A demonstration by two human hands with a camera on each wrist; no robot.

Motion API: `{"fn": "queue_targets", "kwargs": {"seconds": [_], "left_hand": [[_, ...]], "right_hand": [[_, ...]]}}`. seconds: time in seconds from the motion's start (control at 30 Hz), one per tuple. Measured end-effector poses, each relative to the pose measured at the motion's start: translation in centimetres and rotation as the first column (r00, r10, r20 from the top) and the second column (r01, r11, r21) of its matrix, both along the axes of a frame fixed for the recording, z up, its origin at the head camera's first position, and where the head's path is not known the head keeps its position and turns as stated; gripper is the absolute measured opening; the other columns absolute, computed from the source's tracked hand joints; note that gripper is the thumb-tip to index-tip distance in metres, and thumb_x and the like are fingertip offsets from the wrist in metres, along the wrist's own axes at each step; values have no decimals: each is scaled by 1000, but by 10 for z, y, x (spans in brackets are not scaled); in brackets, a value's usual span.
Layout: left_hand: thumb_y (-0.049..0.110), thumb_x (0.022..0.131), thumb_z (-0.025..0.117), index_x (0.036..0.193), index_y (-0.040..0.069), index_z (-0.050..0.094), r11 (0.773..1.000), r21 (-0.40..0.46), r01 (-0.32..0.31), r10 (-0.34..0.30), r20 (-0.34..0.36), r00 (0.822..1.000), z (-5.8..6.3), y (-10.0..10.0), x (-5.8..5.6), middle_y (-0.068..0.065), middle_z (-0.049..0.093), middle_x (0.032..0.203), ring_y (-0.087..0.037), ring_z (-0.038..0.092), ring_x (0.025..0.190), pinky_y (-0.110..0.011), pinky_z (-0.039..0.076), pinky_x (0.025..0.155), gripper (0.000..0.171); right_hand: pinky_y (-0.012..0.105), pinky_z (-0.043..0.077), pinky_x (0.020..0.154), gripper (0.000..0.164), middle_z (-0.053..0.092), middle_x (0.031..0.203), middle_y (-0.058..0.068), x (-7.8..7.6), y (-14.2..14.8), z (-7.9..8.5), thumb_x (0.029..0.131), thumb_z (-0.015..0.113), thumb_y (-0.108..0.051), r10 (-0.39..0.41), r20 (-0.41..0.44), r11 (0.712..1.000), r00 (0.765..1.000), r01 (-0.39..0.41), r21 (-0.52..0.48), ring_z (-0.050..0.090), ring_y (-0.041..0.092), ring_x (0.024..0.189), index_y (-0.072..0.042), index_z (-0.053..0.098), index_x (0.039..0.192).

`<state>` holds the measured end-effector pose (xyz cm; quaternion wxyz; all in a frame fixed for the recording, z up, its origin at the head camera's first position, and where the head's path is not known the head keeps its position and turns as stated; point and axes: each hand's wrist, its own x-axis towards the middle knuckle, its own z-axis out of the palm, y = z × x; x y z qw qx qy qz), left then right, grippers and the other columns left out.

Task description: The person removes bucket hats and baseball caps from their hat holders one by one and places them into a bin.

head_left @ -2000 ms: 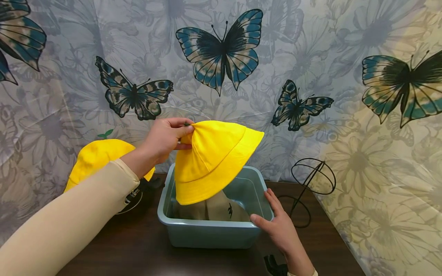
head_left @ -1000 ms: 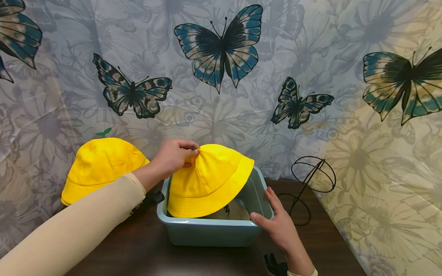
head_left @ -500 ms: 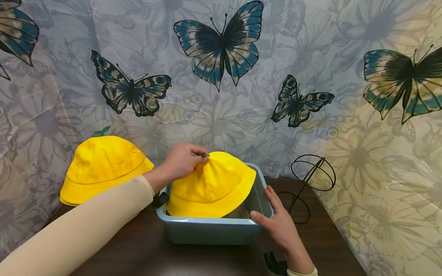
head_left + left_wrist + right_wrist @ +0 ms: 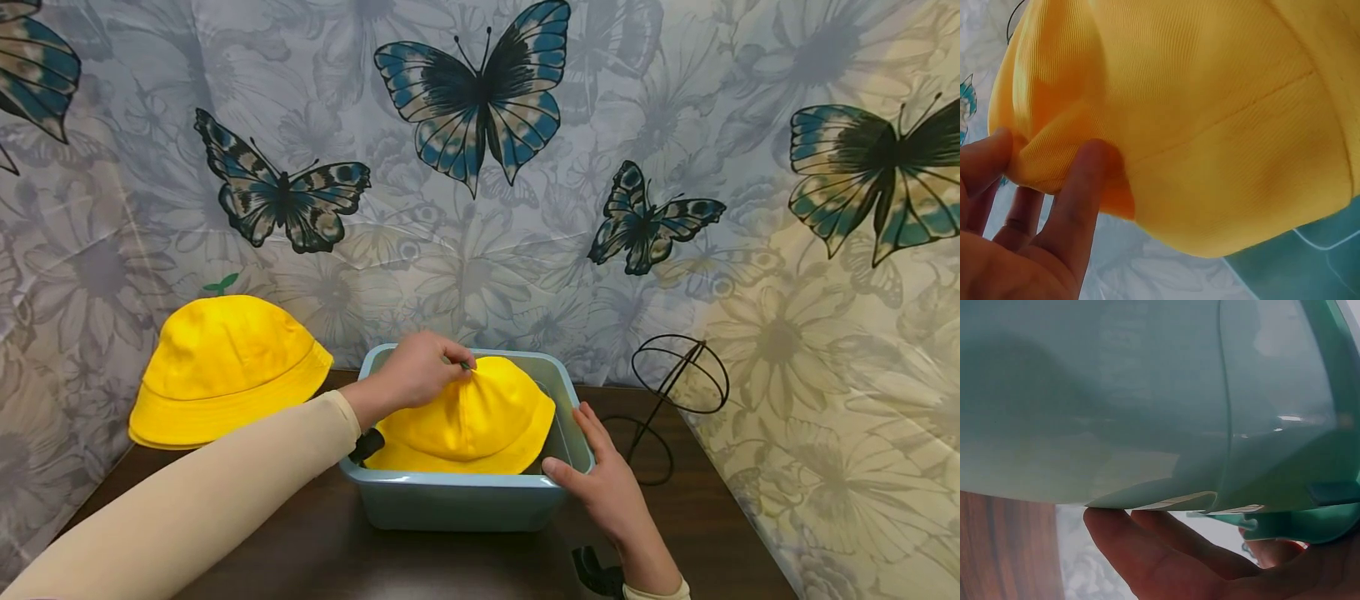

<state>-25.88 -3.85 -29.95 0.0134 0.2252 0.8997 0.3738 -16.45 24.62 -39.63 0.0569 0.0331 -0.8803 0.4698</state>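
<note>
My left hand (image 4: 416,371) pinches the top of a yellow bucket hat (image 4: 480,417), whose cloth gathers in folds at the fingertips. The hat sits low inside a blue-green plastic basin (image 4: 465,507), brim downward. In the left wrist view the thumb and a finger squeeze the crown of this yellow hat (image 4: 1210,125). My right hand (image 4: 607,487) grips the basin's right front corner, thumb over the rim. From the right wrist, its fingers (image 4: 1154,556) lie against the basin's outer wall (image 4: 1116,412). Whatever lies under the hat is hidden.
Left of the basin a second yellow hat (image 4: 225,367) with a green sprout on top stands on the dark wooden table (image 4: 420,567). A black wire stand (image 4: 660,408) is at the right. Behind hangs a butterfly-print cloth (image 4: 480,250).
My left hand has lowered the hat into the basin and shifted right, covering the beige cloth item with a small dark mark. The right hand stays on the basin.
</note>
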Motion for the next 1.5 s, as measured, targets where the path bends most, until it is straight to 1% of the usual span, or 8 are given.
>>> {"fn": "queue_targets", "kwargs": {"seconds": [0.13,0.3,0.67,0.77,0.87,0.97,1.13,1.5], "left_hand": [[14,95,69,96,22,80,998,-56,38,-39,-19,999,-5,4,1,8,71,103,-15,60,94,-29,51,79,14],[13,94,70,94,21,80,990,-120,76,-81,-35,996,-11,7,2,10,71,101,-14,58,88,-28,49,75,14],[13,94,70,97,20,80,980,-150,127,-131,-13,991,-9,8,5,9,71,101,-13,60,90,-29,49,78,13],[15,93,72,110,20,78,982,-151,118,-116,18,993,-7,8,5,5,71,106,-16,61,97,-31,51,84,19],[18,91,74,129,20,70,984,-143,111,-103,63,993,-5,7,4,0,69,114,-19,60,105,-33,51,88,37],[17,91,75,139,21,62,991,-84,108,-95,150,984,-2,3,4,-5,64,124,-20,63,99,-34,54,83,50],[14,89,77,140,24,60,997,39,73,-82,294,952,4,-4,6,-7,56,134,-20,68,84,-34,57,73,54],[16,89,77,136,25,64,997,59,41,-58,327,943,7,-19,7,-7,55,133,-19,67,86,-36,58,74,50]], "right_hand": [[70,18,107,87,13,165,-1,0,-1,0,89,73,-40,-3,-9,1000,1000,3,11,13,37,148,-10,28,158],[70,18,107,88,13,165,-1,0,-1,-1,90,73,-42,-1,-13,1000,1000,1,16,14,37,148,-9,29,158],[70,18,108,89,12,165,-2,0,-1,0,90,72,-44,-8,0,999,1000,8,32,14,37,147,-10,28,158],[70,18,108,89,12,165,-2,0,-1,1,90,72,-44,-7,1,1000,1000,7,26,14,36,147,-10,27,158],[70,17,108,89,12,165,-2,0,-2,1,90,72,-45,-11,7,1000,1000,11,25,14,36,147,-10,27,158],[71,17,107,89,12,165,-2,0,-2,1,89,72,-46,-17,12,999,1000,16,28,14,37,147,-11,28,158],[72,18,107,89,12,165,-2,0,-2,2,89,72,-46,-18,17,999,1000,18,32,14,38,147,-10,28,158],[71,18,107,88,12,165,-1,0,0,1,89,73,-44,-8,2,1000,1000,8,17,13,38,147,-9,28,158]]}}
